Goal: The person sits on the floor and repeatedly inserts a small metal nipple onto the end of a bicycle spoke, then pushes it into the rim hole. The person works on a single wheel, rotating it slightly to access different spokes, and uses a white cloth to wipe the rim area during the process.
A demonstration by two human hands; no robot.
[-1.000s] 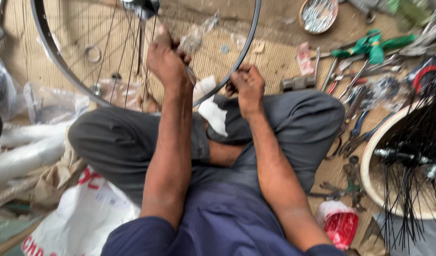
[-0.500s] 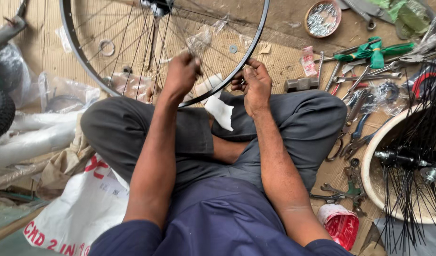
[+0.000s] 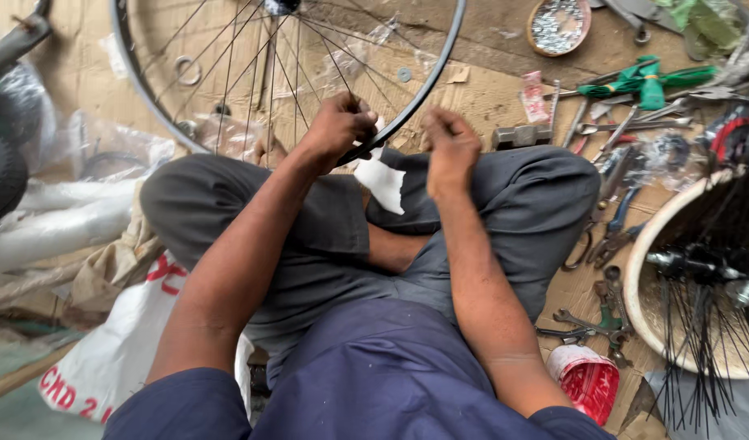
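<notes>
Bike wheel (image 3: 440,61) – rim at 12 o'clock, resting on lap. L hand (image 3: 338,126) closed on rim/spokes. R hand (image 3: 449,147) at 1 o'clock beside rim, fingers curled – contents can't tell. Tools (image 3: 627,106) at 2 o'clock.

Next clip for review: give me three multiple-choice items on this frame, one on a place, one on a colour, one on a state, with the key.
1. Where does the small round dish of metal bits sit?
A. top of the view, past the wheel
B. on the person's lap
C. inside the white tub

2. What colour are the handles of the tool lying at upper right?
A. red
B. green
C. yellow

3. How is the left hand placed?
A. flat on the floor
B. holding the red packet
C. closed at the rim of the bicycle wheel

Key: 1 A, the dish lies on the floor beyond the rim. 2 B, the handles are plainly green. 3 C, its fingers curl at the rim among the spokes.
</notes>
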